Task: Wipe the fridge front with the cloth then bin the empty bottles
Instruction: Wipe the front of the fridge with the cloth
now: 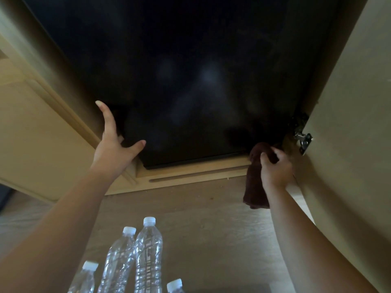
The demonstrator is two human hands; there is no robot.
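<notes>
The black glossy fridge front (179, 81) fills the upper middle, set inside a wooden cabinet. My left hand (114, 144) is open with fingers spread, resting at the fridge's lower left edge. At the lower right corner of the fridge, my right hand (275, 166) grips a dark brown cloth (256, 182), part of which hangs down below the hand. Several clear empty plastic bottles (148, 256) with white caps stand on the floor near the bottom of the view, between my arms.
The open cabinet door (349, 144) stands at the right, with a metal hinge (303, 140) beside my right hand. Wooden cabinet panels (31, 134) line the left. A wooden base ledge (190, 176) runs under the fridge, above a pale floor (211, 229).
</notes>
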